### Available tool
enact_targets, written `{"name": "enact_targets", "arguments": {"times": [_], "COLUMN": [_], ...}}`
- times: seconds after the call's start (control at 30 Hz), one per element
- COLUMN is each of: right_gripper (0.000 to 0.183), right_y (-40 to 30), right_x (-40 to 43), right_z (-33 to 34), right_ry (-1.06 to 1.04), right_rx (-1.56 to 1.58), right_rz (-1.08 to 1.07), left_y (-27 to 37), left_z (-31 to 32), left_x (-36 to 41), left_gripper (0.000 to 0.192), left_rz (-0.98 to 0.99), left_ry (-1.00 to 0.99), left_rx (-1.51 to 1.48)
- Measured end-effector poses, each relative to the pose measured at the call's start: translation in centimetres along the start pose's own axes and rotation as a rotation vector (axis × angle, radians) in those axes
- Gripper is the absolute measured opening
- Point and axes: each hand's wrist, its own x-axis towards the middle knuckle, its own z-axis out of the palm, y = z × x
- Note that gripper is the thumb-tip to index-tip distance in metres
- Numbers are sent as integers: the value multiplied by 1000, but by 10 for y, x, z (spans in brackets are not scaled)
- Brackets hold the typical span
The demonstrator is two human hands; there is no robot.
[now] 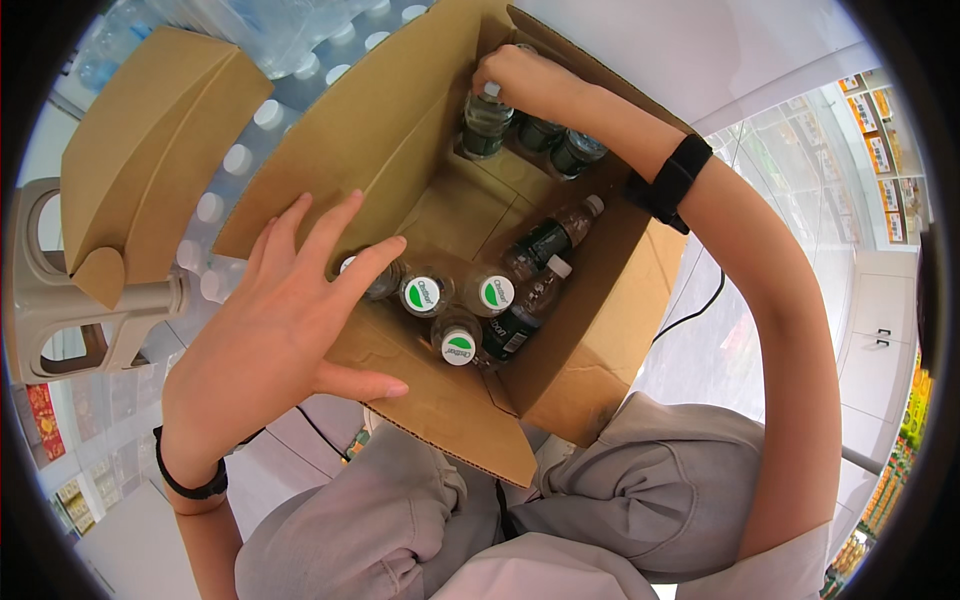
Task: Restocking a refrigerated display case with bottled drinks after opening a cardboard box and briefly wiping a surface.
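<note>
An open cardboard box [450, 202] stands before me with several clear plastic water bottles inside. My right hand [517, 75] reaches into its far end, fingers curled on the neck of an upright water bottle [486, 124]; the hand partly hides the grip. Two more bottles [577, 154] are close by, against the right wall. My left hand [292, 315] hovers over the near left side with fingers spread, holding nothing. Near its fingertips several upright bottles [421, 295] show white caps with a green mark. Two bottles [525, 307] lean along the right wall.
Many white-capped bottles [238, 159], some under plastic wrap [277, 30], stand left of the box. Beyond my left hand are a folded cardboard piece [157, 150] and a beige plastic stool [30, 300]. A black cable [697, 311] crosses the floor. Stocked shelves [877, 150] line the right.
</note>
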Motion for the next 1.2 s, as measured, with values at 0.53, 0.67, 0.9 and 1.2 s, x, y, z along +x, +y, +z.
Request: {"name": "enact_targets", "arguments": {"times": [0.53, 0.67, 0.9, 1.2], "right_gripper": [11, 16, 42, 38], "right_y": [-56, -57, -116, -143], "right_x": [-54, -55, -57, -102], "right_z": [-17, 28, -41, -7], "right_ry": [-401, -856, -760, -529], "right_rx": [-93, -162, 237, 37], "right_rz": [128, -244, -143, -100], "left_y": [1, 3, -1, -5], "left_z": [4, 3, 7, 10], "left_x": [1, 2, -7, -8], "left_gripper": [91, 90, 88, 88], "left_rz": [-56, -60, -59, -11], "left_ry": [-15, -2, -12, 30], "left_rx": [-13, -12, -49, -26]}}
